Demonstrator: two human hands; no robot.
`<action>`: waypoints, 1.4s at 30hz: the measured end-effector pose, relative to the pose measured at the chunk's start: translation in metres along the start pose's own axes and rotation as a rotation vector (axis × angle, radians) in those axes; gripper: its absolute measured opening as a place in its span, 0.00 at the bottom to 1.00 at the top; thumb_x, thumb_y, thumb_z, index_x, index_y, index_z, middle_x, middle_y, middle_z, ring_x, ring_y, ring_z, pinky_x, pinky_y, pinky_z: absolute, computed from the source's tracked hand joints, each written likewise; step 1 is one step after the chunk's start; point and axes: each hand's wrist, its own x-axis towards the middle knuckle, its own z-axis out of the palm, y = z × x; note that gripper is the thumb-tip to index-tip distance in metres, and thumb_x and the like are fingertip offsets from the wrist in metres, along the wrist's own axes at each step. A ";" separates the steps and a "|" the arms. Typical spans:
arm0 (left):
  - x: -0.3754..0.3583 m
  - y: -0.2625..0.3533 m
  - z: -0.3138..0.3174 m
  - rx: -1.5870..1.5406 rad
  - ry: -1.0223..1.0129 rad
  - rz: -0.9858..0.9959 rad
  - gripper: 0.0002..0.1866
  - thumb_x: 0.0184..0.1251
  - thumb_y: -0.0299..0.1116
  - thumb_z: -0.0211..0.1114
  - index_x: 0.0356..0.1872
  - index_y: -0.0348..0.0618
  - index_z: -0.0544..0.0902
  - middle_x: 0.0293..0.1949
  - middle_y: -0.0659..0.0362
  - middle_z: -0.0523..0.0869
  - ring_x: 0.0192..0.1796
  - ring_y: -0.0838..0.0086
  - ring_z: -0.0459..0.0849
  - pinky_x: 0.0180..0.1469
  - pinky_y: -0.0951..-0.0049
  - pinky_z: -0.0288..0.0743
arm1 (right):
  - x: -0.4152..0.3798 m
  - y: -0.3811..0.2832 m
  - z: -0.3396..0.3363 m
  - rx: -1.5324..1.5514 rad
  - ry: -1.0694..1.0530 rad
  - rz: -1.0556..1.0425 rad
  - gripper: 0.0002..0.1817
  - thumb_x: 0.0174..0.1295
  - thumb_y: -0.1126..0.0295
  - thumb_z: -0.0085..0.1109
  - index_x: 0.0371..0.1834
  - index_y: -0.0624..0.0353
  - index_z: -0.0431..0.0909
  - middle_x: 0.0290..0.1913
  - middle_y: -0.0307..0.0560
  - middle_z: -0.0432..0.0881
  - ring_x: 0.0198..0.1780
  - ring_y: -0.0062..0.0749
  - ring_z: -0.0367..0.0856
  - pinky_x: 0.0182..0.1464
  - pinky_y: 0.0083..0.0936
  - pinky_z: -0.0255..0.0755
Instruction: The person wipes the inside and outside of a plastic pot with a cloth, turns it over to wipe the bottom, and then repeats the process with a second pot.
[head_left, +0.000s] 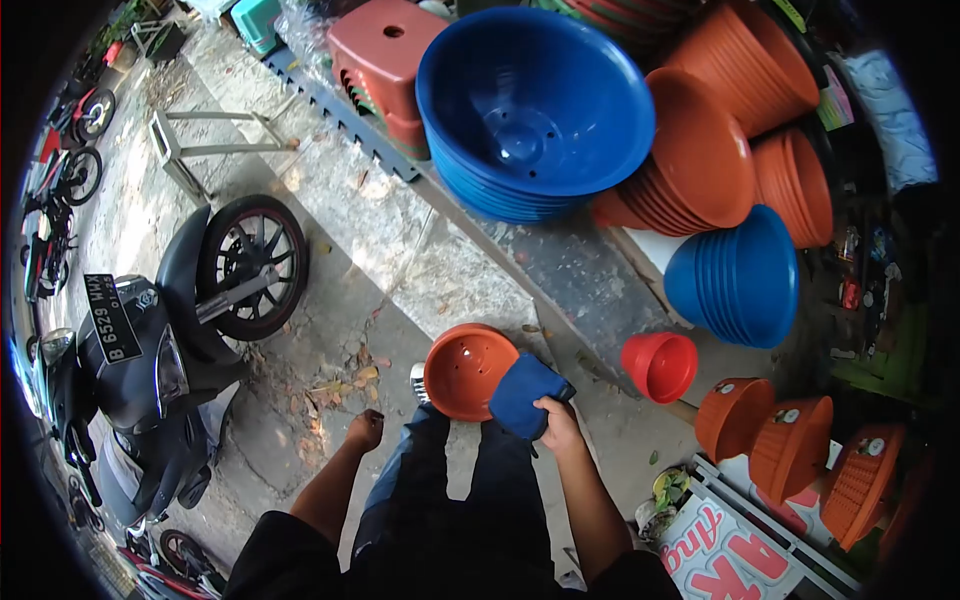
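Observation:
My right hand [562, 425] is closed on a folded dark blue cloth [526, 396], the thumb lying on top of it. In this view the cloth overlaps the right rim of a round terracotta-coloured plastic pot [466, 372]. The pot is by my feet, its inside facing up and small holes showing in its base. My left hand [366, 430] hangs to the left of the pot with its fingers curled in, and nothing shows in it.
A parked motorbike [150, 370] stands at left. Stacked blue pots [535, 110] and orange pots [700, 150] sit on the raised ledge at upper right. A red pot [660, 367], hanging orange pots [790, 450] and a sign [730, 550] are at right.

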 end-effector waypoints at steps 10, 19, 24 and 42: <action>0.152 -0.005 0.051 0.022 -0.069 0.143 0.19 0.64 0.42 0.61 0.51 0.42 0.80 0.45 0.45 0.86 0.50 0.54 0.85 0.53 0.60 0.77 | 0.199 0.081 -0.103 -1.422 0.516 -0.309 0.27 0.53 0.77 0.52 0.61 0.66 0.70 0.52 0.71 0.78 0.58 0.61 0.76 0.60 0.42 0.71; 0.200 0.026 0.120 -0.128 -0.032 0.070 0.20 0.62 0.41 0.67 0.48 0.36 0.78 0.42 0.48 0.87 0.46 0.57 0.86 0.50 0.62 0.78 | 0.264 0.075 -0.152 -1.397 0.511 -0.348 0.26 0.53 0.73 0.56 0.58 0.67 0.70 0.52 0.70 0.79 0.57 0.62 0.76 0.61 0.43 0.70; 0.193 0.023 0.135 -0.193 -0.014 -0.026 0.17 0.62 0.39 0.67 0.45 0.36 0.78 0.42 0.48 0.87 0.46 0.55 0.86 0.49 0.60 0.78 | 0.259 0.074 -0.139 -1.481 0.563 -0.164 0.27 0.62 0.68 0.56 0.66 0.57 0.64 0.58 0.59 0.78 0.61 0.53 0.76 0.62 0.40 0.69; 0.195 0.019 0.131 -0.257 -0.092 0.065 0.18 0.65 0.31 0.61 0.55 0.41 0.74 0.46 0.47 0.87 0.49 0.57 0.87 0.50 0.64 0.78 | 0.253 0.074 -0.164 -1.175 0.422 -0.326 0.26 0.67 0.62 0.55 0.66 0.58 0.62 0.58 0.65 0.77 0.60 0.58 0.75 0.60 0.41 0.70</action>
